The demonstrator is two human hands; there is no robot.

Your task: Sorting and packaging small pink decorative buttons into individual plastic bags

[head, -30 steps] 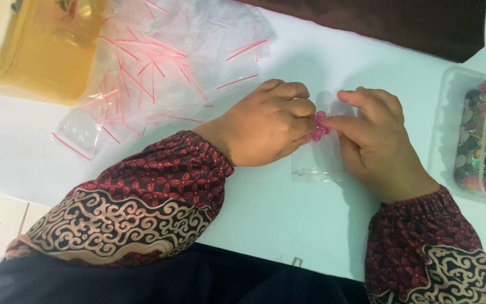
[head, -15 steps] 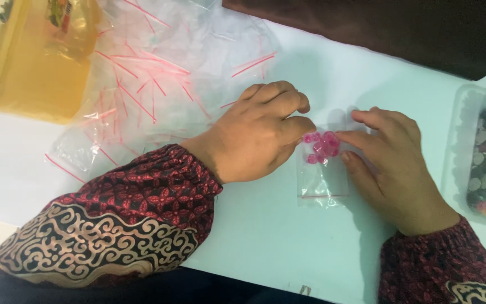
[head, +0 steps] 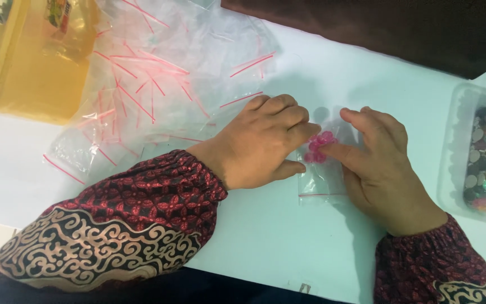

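The left hand [head: 260, 143] lies palm down with its fingers bent and close together. The right hand [head: 381, 163] lies flat beside it, fingertips almost touching. Both arms wear red patterned sleeves.

We see 2 hands on a white bench [head: 254, 236]. Left hand [head: 260, 143] lies flat, fingers [head: 302, 130] touching a small clear zip bag [head: 322, 180] with pink beads [head: 319, 147] inside. Right hand [head: 381, 160] presses the bag from the other side, index finger on the beads. Pile of empty clear bags with red strips [head: 158, 79] upper left, beside a yellow container [head: 29, 79]. Dark cloth [head: 378, 28] along the top. Clear box of mixed beads [head: 482, 152] at right edge.
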